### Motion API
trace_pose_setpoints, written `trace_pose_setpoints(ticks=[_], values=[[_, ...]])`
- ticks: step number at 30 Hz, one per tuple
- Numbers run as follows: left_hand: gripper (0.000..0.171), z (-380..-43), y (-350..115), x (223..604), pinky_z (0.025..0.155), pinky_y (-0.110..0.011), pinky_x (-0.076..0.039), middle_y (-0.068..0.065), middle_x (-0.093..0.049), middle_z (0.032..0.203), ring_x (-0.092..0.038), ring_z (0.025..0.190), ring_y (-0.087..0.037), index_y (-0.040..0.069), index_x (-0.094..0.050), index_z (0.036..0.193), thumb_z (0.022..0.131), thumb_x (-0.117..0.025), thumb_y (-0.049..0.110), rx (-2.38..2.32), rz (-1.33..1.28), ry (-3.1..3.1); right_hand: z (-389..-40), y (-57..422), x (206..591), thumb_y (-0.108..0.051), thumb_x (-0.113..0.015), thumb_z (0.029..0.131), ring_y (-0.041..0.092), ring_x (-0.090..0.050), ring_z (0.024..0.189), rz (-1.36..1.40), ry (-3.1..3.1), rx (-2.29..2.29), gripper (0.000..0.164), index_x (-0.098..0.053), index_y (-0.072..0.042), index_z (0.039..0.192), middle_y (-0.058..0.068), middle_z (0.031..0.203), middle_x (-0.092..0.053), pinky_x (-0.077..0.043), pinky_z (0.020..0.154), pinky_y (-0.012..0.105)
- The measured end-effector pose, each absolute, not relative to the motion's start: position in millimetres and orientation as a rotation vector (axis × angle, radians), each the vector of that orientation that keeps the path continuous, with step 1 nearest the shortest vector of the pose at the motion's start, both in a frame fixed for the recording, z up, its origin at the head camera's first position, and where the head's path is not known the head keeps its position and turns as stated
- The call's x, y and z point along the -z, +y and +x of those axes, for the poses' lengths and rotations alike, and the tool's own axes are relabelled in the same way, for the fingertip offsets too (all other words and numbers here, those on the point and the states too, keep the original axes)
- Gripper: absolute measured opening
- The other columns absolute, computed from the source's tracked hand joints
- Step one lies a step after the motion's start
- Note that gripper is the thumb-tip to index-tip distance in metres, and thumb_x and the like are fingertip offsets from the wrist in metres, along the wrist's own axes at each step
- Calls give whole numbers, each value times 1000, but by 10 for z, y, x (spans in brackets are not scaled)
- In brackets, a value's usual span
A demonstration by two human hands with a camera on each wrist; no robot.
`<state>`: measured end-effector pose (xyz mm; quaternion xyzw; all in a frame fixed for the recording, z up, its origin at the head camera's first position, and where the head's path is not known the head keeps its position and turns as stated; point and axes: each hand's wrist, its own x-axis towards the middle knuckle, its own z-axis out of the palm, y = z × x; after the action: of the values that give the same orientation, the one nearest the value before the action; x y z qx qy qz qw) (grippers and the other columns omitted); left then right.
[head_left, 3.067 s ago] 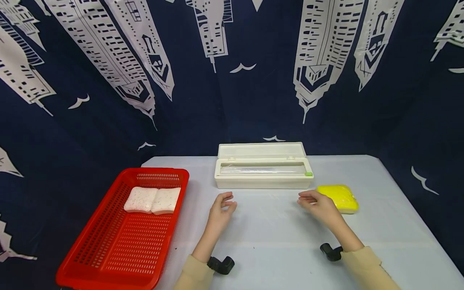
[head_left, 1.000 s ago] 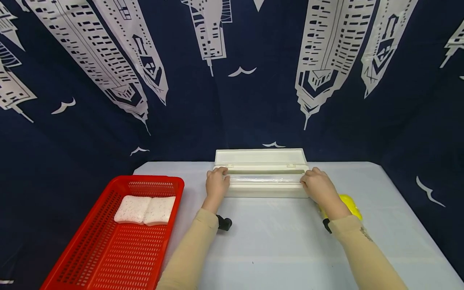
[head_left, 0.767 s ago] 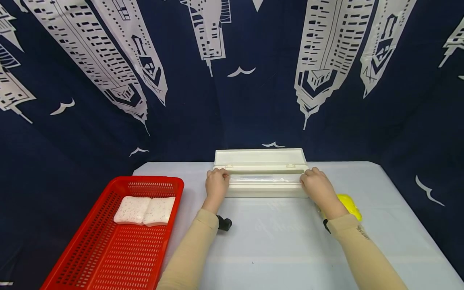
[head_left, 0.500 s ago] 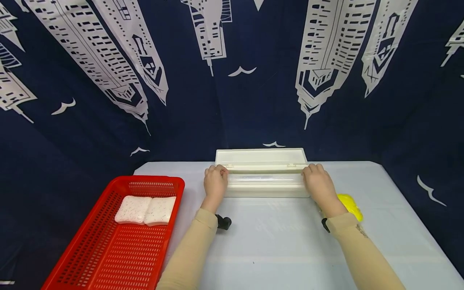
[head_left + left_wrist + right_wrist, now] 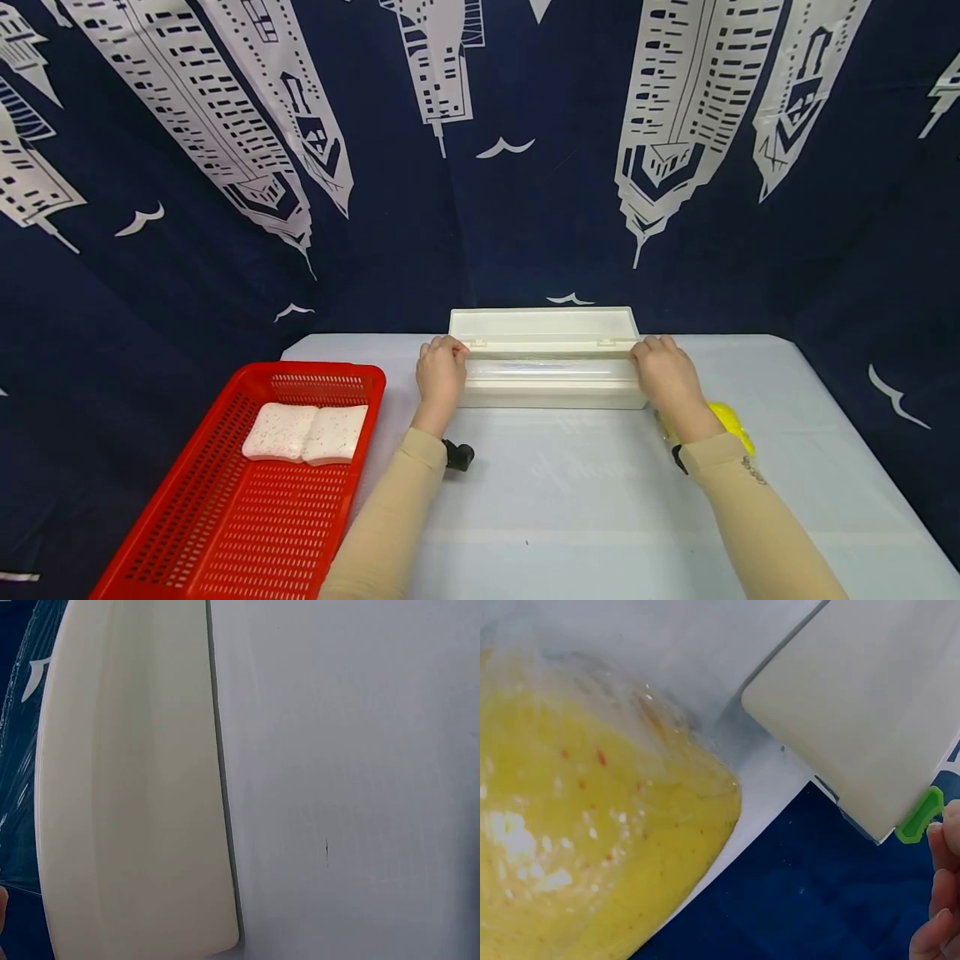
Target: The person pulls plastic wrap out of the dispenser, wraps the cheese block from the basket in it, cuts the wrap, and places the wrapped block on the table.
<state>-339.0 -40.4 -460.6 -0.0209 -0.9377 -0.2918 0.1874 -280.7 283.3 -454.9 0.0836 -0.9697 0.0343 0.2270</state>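
An off-white cling film dispenser (image 5: 551,394) stands at the back of the table with its lid raised. My left hand (image 5: 441,371) is at the dispenser's left end, fingers curled, pinching the clear cling film (image 5: 19,757), which stretches above the box in the left wrist view. At the right end my right hand (image 5: 667,375) pinches with curled fingers too; its fingers (image 5: 945,874) show beside the green slider (image 5: 921,816). The film between the hands is hard to see in the head view. Below the right hand lies a yellow bundle wrapped in clear film (image 5: 592,825), partly hidden by the wrist.
A red slotted basket (image 5: 258,533) stands on the left, holding two white speckled blocks (image 5: 279,432) side by side. The white table (image 5: 570,508) extends in front of the dispenser. A dark blue printed cloth (image 5: 465,208) hangs behind it.
Both hands have gone from in front of the dispenser to its two ends. Over the last second they have risen a little and drawn slightly apart.
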Motion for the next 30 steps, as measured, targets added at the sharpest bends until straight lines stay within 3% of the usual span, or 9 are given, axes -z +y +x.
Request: trace_pose_setpoints(ticks=[14,20,26,30], values=[[15,-3364,-431,4443,74,-41,-52,-12,-67,86,-61,85,-30,3,-65,91,96,-62,17,803,-117,-2528,-2842,2760,4444,5,-58,90,35,-52,60,149,-2451,-228,4,-57,8,87,22,68,-60,-48,54,47],[17,-3343,-435,4272,75,-42,-51,-15,-65,88,-62,84,-31,-1,-64,98,98,-59,15,1020,-132,-2444,-2844,2732,4216,2,-53,95,41,-61,63,65,-2447,-467,9,-58,9,94,26,75,-65,-48,56,52],[17,-3354,-428,4088,77,-42,-53,-17,-67,93,-65,85,-31,-2,-64,99,97,-61,14,1216,-139,-2383,-2862,2742,3908,-8,-48,101,37,-65,67,-81,-2448,-708,18,-58,8,103,23,86,-72,-45,53,36],[15,-3354,-424,4033,79,-42,-52,-17,-67,93,-66,86,-31,-2,-65,98,97,-62,13,1233,-136,-2392,-2849,2749,3874,-10,-53,99,34,-65,73,-74,-2540,-737,19,-62,5,105,22,91,-72,-47,60,38]])
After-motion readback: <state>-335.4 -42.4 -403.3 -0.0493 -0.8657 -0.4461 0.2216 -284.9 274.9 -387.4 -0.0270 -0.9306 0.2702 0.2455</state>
